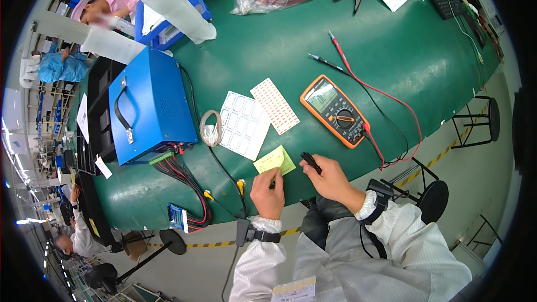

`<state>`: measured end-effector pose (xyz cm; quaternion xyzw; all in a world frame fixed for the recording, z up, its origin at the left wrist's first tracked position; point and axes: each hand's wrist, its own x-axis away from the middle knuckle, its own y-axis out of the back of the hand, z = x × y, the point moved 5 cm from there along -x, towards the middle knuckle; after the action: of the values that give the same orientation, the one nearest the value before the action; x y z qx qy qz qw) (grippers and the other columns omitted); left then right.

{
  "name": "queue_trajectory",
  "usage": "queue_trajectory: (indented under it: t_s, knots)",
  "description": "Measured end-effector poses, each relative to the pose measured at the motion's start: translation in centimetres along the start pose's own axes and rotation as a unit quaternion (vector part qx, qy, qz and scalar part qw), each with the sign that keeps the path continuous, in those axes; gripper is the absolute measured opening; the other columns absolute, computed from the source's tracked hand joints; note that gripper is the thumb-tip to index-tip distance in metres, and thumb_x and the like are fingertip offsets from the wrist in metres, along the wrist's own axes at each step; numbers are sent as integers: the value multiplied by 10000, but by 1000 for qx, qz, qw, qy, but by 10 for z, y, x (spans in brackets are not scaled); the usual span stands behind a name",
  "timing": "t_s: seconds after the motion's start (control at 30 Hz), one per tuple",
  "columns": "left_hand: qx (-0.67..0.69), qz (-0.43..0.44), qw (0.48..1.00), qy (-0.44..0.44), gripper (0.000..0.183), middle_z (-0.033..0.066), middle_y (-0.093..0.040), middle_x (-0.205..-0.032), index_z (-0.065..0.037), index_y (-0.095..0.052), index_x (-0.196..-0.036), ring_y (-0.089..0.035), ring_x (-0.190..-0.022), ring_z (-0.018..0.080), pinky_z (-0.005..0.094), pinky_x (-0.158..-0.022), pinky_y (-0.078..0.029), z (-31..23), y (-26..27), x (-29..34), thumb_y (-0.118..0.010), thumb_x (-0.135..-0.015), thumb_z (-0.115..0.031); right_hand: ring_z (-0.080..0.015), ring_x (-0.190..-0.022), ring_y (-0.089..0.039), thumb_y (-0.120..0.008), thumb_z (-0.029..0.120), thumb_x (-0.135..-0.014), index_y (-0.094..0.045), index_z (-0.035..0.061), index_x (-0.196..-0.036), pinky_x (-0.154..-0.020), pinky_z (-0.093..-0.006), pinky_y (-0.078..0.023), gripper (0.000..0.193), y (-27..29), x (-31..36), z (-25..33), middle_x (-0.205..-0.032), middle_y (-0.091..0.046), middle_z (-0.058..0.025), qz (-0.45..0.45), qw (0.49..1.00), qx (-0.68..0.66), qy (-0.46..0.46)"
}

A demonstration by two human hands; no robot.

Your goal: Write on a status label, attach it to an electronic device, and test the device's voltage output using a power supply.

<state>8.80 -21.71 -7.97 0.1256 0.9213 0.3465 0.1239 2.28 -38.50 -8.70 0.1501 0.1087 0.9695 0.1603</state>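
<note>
Your right hand (334,182) gripped a black pen (310,161); your left hand (268,196) curled at a printed yellow slip (274,159), grip unclear.

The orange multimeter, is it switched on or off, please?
Switched on, it appears: the multimeter shows dark characters on its grey display.

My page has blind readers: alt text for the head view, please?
A person's right hand holds a small black object, the left hand at a yellow-green slip on a green table. Beyond lie label sheets and an orange multimeter; a blue box stands to the left.
</note>
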Motion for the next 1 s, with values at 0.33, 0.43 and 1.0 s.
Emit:
queue_trajectory:
  t_s: [0.33,0.43,1.0]
  knots:
    - [392,-103,870,279,182,40,-671,-857,-9,-632,-894,-576,-730,76,215,-665,-461,39,-14,25,-782,-854,-103,-340,-596,-582,-611,169,-926,-589,-34,-903,-562,-395,-442,205,-23,-27,28,-695,-605,-191,-13,1000,-16,8]
    - [388,-92,868,296,199,44,-672,-865,-10,-622,-936,-584,-741,78,220,-672,-469,45,-14,31,-778,-860,-109,-334,-582,-573,-618,178,-922,-587,-35,-910,-549,-395,-431,216,-29,-31,42,-697,-605,-192,-3,1000,13,19]
    - [321,-226,848,356,203,112,-691,-922,21,-582,-973,-680,-779,158,271,-662,-583,65,65,47,-702,-921,-135,-407,-848,-674,-687,353,-880,-607,29,-966,-738,-503,-523,345,-60,-50,21,-873,-684,-198,113,939,316,-75]
